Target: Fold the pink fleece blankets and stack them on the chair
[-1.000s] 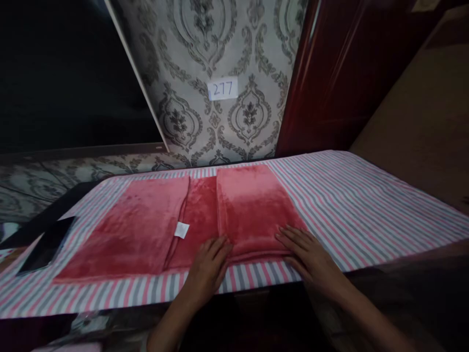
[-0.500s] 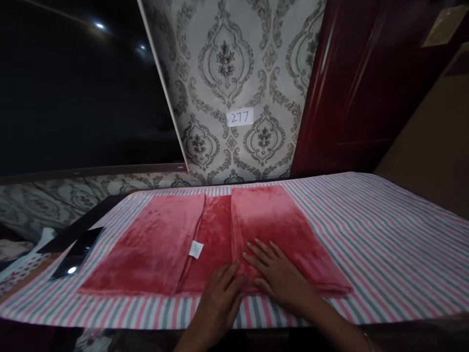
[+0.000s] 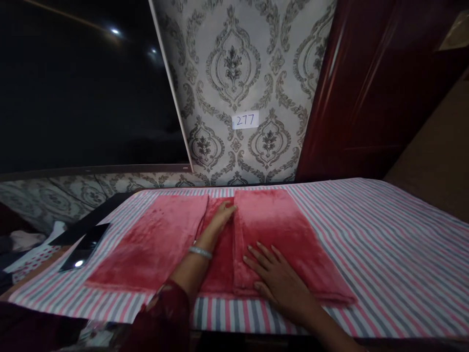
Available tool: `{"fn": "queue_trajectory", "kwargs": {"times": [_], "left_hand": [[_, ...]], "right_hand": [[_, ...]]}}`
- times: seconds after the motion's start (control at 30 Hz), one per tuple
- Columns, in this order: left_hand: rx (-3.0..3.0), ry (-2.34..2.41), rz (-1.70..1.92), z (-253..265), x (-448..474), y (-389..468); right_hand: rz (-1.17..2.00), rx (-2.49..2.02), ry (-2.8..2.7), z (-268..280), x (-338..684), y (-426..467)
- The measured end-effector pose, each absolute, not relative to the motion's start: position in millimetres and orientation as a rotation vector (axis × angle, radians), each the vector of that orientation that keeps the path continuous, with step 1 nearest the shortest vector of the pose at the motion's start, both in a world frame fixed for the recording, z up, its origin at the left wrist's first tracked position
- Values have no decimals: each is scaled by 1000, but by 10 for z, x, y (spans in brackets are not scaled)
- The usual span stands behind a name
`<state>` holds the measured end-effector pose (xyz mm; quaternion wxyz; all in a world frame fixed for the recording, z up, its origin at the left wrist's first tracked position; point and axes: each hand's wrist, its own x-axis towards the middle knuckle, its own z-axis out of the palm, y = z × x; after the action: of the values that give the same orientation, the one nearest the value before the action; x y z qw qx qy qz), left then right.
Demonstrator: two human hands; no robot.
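A plush red blanket [image 3: 271, 220] lies folded, its left flap [image 3: 154, 244] and right flap turned in toward each other with a strip of the lower layer showing between. My left hand [image 3: 223, 215] reaches over that strip to the inner edge of the right flap, near its far end. Its fingers are drawn together at this edge. My left forearm, with a silvery bracelet [image 3: 200, 252], mostly covers the white label. Spread flat on the near part of the right flap, my right hand [image 3: 276, 276] has its fingers apart.
Under the blanket is a striped pink, grey and white cloth [image 3: 381, 254]. A dark phone [image 3: 86, 249] lies at the left. Behind are a large black screen [image 3: 88, 98], patterned wallpaper with a "277" paper [image 3: 245, 120], and a dark red panel [image 3: 362, 98]. Brown cardboard stands far right.
My left hand has moved from the near edge of the blanket away to the far end of the right flap's inner edge. The right hand stays flat in place. The view has shifted slightly.
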<state>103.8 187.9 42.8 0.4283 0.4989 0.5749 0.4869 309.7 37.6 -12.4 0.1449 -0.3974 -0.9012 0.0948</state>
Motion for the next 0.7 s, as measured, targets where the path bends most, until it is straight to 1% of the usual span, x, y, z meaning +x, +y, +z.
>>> {"fn": "queue_trajectory", "kwargs": {"times": [0.1,0.23,0.5,0.7], "left_hand": [[1210,1469,1113,510,1114,2303],[1241,1532,1161,528,1217,2625],[1405,1784,1217,256,1195,2738],[1422,1757,1197,187,1132,2790]], "right_hand": [[326,-1156,-2584,-98,3092,371],[360,-1189,-2567,-75,3086,364],[375,-1186,-2565,-70,3100,357],[335,-1191,-2571,-13,3084,349]]}}
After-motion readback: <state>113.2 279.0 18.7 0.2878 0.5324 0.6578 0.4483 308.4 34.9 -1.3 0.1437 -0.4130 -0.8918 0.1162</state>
